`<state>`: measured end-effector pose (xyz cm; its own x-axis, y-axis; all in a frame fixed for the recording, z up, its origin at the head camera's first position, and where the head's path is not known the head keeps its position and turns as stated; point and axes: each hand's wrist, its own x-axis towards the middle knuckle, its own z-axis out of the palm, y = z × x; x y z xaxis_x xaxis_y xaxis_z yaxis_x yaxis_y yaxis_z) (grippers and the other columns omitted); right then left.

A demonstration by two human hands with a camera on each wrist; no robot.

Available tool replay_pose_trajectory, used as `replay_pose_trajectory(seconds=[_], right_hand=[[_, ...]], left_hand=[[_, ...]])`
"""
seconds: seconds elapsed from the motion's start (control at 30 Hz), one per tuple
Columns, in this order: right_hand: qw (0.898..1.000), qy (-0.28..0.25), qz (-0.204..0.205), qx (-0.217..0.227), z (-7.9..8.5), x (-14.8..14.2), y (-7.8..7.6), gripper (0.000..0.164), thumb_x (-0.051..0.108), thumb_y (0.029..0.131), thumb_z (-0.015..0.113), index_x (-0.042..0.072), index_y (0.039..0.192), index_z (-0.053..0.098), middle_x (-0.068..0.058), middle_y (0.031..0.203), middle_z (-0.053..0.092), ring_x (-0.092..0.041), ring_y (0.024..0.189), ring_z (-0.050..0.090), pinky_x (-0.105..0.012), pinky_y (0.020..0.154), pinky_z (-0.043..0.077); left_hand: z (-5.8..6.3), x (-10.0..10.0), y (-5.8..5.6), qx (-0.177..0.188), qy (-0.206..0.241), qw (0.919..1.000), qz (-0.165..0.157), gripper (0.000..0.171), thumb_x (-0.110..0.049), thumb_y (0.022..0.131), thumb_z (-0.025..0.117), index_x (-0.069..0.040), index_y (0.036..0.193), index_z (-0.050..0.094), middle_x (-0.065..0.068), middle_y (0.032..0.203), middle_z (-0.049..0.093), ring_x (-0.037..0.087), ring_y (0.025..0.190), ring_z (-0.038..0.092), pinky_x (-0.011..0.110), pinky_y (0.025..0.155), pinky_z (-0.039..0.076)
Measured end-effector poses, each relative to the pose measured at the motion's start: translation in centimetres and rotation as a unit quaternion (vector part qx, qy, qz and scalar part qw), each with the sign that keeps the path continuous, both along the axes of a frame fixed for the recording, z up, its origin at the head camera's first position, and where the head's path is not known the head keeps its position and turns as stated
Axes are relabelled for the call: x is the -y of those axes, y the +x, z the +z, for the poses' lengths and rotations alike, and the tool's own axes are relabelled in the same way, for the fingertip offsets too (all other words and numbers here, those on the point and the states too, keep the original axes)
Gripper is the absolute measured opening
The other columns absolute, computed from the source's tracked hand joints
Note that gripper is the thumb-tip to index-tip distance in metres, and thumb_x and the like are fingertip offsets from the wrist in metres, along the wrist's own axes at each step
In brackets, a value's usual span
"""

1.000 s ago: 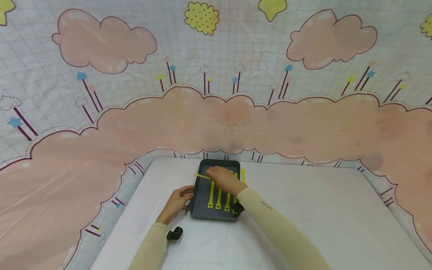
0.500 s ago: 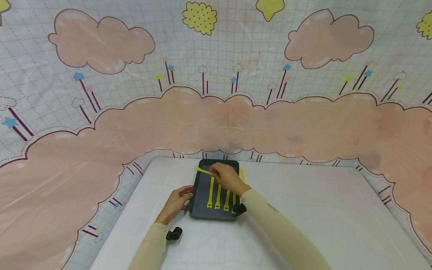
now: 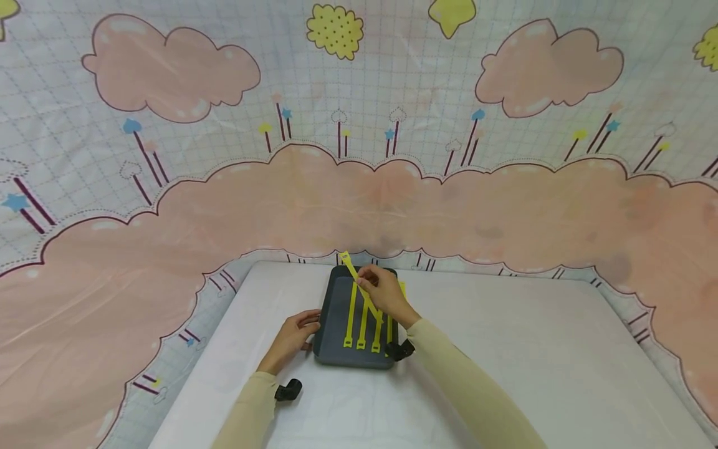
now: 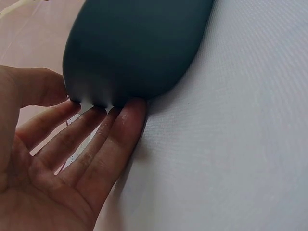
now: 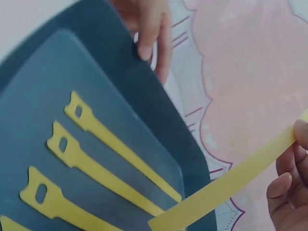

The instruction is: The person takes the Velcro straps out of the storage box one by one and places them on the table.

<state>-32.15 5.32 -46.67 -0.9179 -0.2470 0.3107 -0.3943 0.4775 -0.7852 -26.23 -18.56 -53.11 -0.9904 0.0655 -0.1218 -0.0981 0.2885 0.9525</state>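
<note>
A dark grey tray holds several yellow hook-and-loop cable ties lying side by side, their slotted heads toward the near end. My right hand pinches another yellow cable tie between thumb and fingertips above the tray's far half. Its slotted head points up past the far rim in the head view, while the plain tail slants down over the ties in the tray. At the tray's left side my left hand touches the outer wall with fairly straight fingers, thumb beside the rim.
One more yellow tie shows beyond the tray's right rim, partly hidden by my right hand. The tray stands on a white tabletop, near its far edge. A cloud-patterned cloth hangs behind. Each wrist wears a black camera.
The tie in my right hand has swung from lying nearly sideways across the tray to slanting, its slotted head rising past the far rim. My left hand stays at the tray.
</note>
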Motion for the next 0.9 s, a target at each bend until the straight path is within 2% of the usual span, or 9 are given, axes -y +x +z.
replay_pose_trajectory(seconds=[0.1, 0.23, 0.4, 0.53, 0.63, 0.7, 0.87, 0.9], right_hand=[[1.0, -0.026, -0.01, 0.014, 0.0, -0.3, 0.2, 0.009, 0.02, 0.097, 0.062, 0.014, 0.103, 0.066, -0.003, 0.092, 0.067, -0.012, 0.078, 0.059, -0.029, 0.072, 0.05], [0.997, -0.066, -0.019, 0.042, 0.1, -0.7, 0.6, 0.01, 0.018, 0.097, 0.063, 0.012, 0.104, 0.067, -0.005, 0.094, 0.066, -0.013, 0.083, 0.06, -0.03, 0.077, 0.051], [0.986, -0.136, -0.023, 0.095, 0.1, -1.2, 0.8, 0.011, 0.017, 0.096, 0.064, 0.009, 0.104, 0.066, -0.004, 0.093, 0.064, -0.023, 0.087, 0.062, -0.044, 0.082, 0.053], [0.978, -0.173, -0.024, 0.118, 0.0, -1.6, 0.9, 0.011, 0.016, 0.096, 0.064, 0.008, 0.103, 0.066, -0.001, 0.087, 0.063, -0.027, 0.081, 0.06, -0.052, 0.079, 0.052], [0.973, -0.19, -0.027, 0.131, 0.2, -1.9, 1.0, 0.011, 0.014, 0.096, 0.065, 0.007, 0.103, 0.066, 0.0, 0.085, 0.062, -0.022, 0.077, 0.057, -0.051, 0.077, 0.052], [0.969, -0.202, -0.03, 0.141, 0.4, -2.1, 1.1, 0.011, 0.014, 0.095, 0.065, 0.007, 0.104, 0.066, 0.001, 0.085, 0.062, -0.022, 0.078, 0.057, -0.043, 0.074, 0.053], [0.962, -0.218, -0.041, 0.158, 0.7, -2.7, 1.5, 0.013, 0.015, 0.095, 0.065, 0.006, 0.105, 0.065, 0.0, 0.087, 0.063, -0.017, 0.078, 0.058, -0.037, 0.075, 0.052], [0.962, -0.221, -0.041, 0.158, 0.7, -2.8, 1.5, 0.014, 0.014, 0.095, 0.065, 0.005, 0.105, 0.065, 0.0, 0.087, 0.064, -0.017, 0.078, 0.058, -0.04, 0.076, 0.053]], left_hand=[[0.0, 0.0, 0.1, 0.001, 0.0, 1.0, 0.001, 0.041, -0.01, 0.098, 0.057, -0.006, 0.138, 0.055, 0.021, 0.137, 0.058, 0.029, 0.114, 0.062, 0.033, 0.063, 0.056], [0.0, 0.0, 0.1, 0.0, -0.004, 1.0, -0.001, 0.041, -0.01, 0.097, 0.057, -0.006, 0.138, 0.055, 0.022, 0.137, 0.058, 0.029, 0.113, 0.063, 0.032, 0.062, 0.056], [-0.3, 0.1, 0.0, 0.001, -0.005, 1.0, 0.001, 0.04, -0.009, 0.097, 0.057, -0.006, 0.138, 0.056, 0.02, 0.136, 0.06, 0.026, 0.11, 0.064, 0.031, 0.061, 0.056], [-0.5, 0.2, -0.1, 0.001, -0.005, 1.0, 0.003, 0.04, -0.01, 0.097, 0.057, -0.007, 0.138, 0.056, 0.019, 0.135, 0.06, 0.025, 0.109, 0.064, 0.032, 0.062, 0.056], [-0.4, 0.2, -0.1, 0.002, -0.002, 1.0, 0.003, 0.041, -0.01, 0.097, 0.058, -0.006, 0.138, 0.056, 0.02, 0.135, 0.06, 0.026, 0.11, 0.064, 0.032, 0.062, 0.056], [-0.3, 0.1, 0.0, 0.001, 0.0, 1.0, 0.003, 0.041, -0.01, 0.097, 0.058, -0.005, 0.138, 0.055, 0.02, 0.136, 0.059, 0.027, 0.112, 0.063, 0.033, 0.062, 0.057], [0.0, 0.1, 0.1, 0.0, 0.004, 1.0, -0.002, 0.041, -0.01, 0.098, 0.057, -0.005, 0.138, 0.055, 0.021, 0.137, 0.059, 0.03, 0.116, 0.062, 0.034, 0.063, 0.057], [0.0, 0.2, 0.1, 0.001, 0.004, 1.0, -0.001, 0.041, -0.01, 0.098, 0.057, -0.006, 0.138, 0.055, 0.021, 0.136, 0.059, 0.029, 0.115, 0.062, 0.033, 0.064, 0.057]])
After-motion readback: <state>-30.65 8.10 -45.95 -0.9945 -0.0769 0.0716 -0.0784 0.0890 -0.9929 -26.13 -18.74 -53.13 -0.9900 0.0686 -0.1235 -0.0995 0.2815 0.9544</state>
